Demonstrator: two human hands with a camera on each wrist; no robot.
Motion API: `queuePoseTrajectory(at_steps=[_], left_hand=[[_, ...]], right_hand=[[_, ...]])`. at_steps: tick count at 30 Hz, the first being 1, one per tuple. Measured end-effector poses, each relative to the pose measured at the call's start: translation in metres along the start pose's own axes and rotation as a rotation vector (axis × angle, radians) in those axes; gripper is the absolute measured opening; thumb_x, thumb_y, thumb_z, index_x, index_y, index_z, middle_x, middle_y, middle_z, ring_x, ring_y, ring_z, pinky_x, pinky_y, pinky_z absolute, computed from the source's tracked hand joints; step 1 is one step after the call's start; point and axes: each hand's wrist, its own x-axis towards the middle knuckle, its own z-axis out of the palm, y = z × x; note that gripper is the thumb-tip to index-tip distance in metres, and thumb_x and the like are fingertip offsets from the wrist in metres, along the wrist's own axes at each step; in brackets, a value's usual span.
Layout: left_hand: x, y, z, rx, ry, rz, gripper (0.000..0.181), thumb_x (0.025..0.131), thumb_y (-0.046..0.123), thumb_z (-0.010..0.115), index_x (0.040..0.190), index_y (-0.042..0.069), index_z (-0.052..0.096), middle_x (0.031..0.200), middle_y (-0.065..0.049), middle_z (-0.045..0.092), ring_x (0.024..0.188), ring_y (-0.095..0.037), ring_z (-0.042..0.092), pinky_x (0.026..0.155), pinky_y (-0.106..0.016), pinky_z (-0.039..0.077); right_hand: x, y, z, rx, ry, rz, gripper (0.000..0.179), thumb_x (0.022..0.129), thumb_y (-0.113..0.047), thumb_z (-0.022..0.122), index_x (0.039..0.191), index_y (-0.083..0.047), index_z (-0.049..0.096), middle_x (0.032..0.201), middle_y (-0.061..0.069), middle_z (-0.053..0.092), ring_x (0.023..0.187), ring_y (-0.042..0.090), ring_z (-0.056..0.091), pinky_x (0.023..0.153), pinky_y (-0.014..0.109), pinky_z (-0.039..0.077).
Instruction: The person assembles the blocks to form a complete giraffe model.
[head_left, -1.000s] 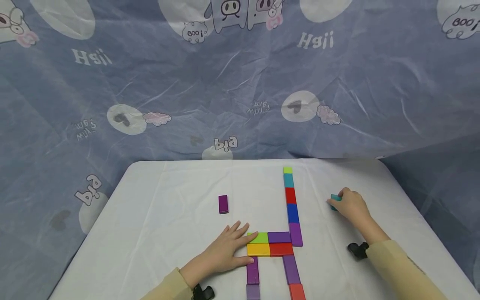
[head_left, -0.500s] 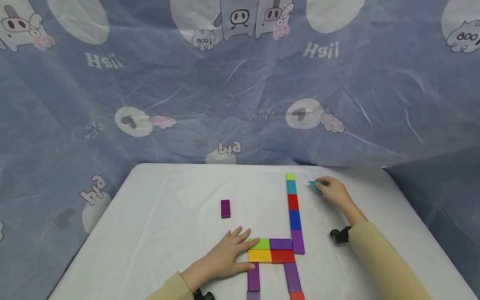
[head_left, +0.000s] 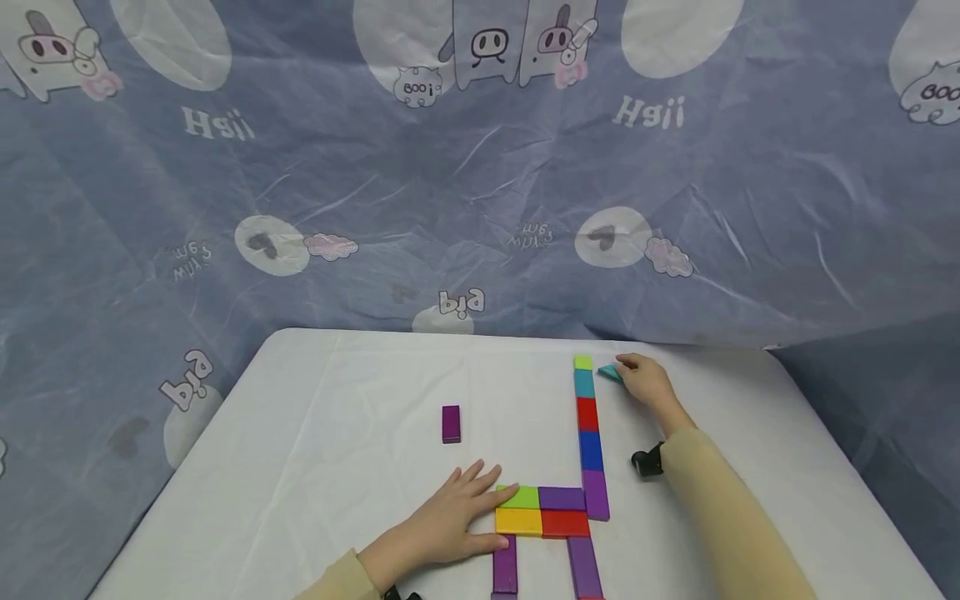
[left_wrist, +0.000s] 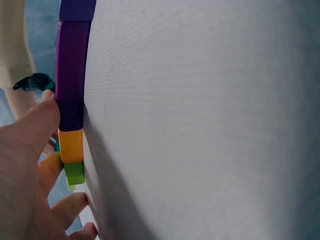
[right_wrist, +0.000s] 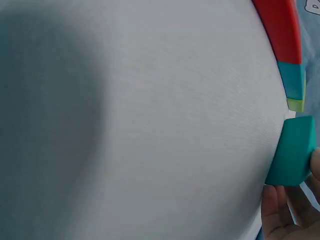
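Observation:
With its fingers spread, my left hand [head_left: 450, 521] rests at the left side of a flat figure of coloured blocks. A fingertip touches the green block [head_left: 525, 497], and the thumb lies on the dark purple block [left_wrist: 70, 75] below the yellow block [head_left: 518, 522]. At the far right, my right hand [head_left: 648, 387] pinches a teal block [right_wrist: 291, 152] with slanted sides. That block is just right of the upper end of a column, beside its lime block [head_left: 582, 362] and teal-blue block [head_left: 584, 383], with a small gap between.
Down the column run a red block [head_left: 587, 414], a blue block [head_left: 591, 451] and a purple block [head_left: 596, 495]. A lone dark purple block [head_left: 451, 423] lies left of it on the white tabletop [head_left: 352, 417]. A patterned blue curtain [head_left: 420, 167] hangs behind.
My right hand has carried the teal block left and toward the far edge, close to the column. My left hand stays on the figure. The head view has shifted slightly.

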Motion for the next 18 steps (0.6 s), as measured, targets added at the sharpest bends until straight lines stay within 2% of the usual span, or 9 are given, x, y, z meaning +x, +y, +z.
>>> queuePoseTrajectory(at_steps=[7,13,18], left_hand=[[0.0003,-0.0004,0.0003,0.023,0.007,0.011,0.066,0.094,0.061,0.052,0.153,0.036,0.035,0.161,-0.007,0.03,0.151,-0.034,0.022,0.118,-0.062,0.022],[0.0003,-0.0005,0.0001,0.022,0.009,0.007,0.066,0.094,0.06,0.052,0.153,0.036,0.035,0.161,-0.007,0.03,0.151,-0.034,0.022,0.118,-0.061,0.022],[-0.0002,0.0,0.001,0.019,0.012,0.008,0.066,0.094,0.059,0.053,0.152,0.036,0.035,0.161,-0.007,0.031,0.15,-0.035,0.023,0.117,-0.061,0.023]], right_hand=[[-0.0027,0.0028,0.0048,0.02,0.092,0.007,0.05,0.102,-0.02,0.051,0.144,0.005,0.042,0.139,0.032,0.048,0.127,0.046,0.048,0.105,0.056,0.042],[0.0003,0.0032,0.0054,0.021,0.172,0.015,0.045,0.099,-0.019,0.058,0.135,0.006,0.053,0.127,0.029,0.059,0.117,0.043,0.056,0.099,0.052,0.047],[-0.0003,0.0014,0.0085,0.019,0.229,0.038,0.041,0.097,-0.018,0.06,0.13,0.005,0.058,0.122,0.028,0.063,0.115,0.043,0.056,0.098,0.052,0.047]])
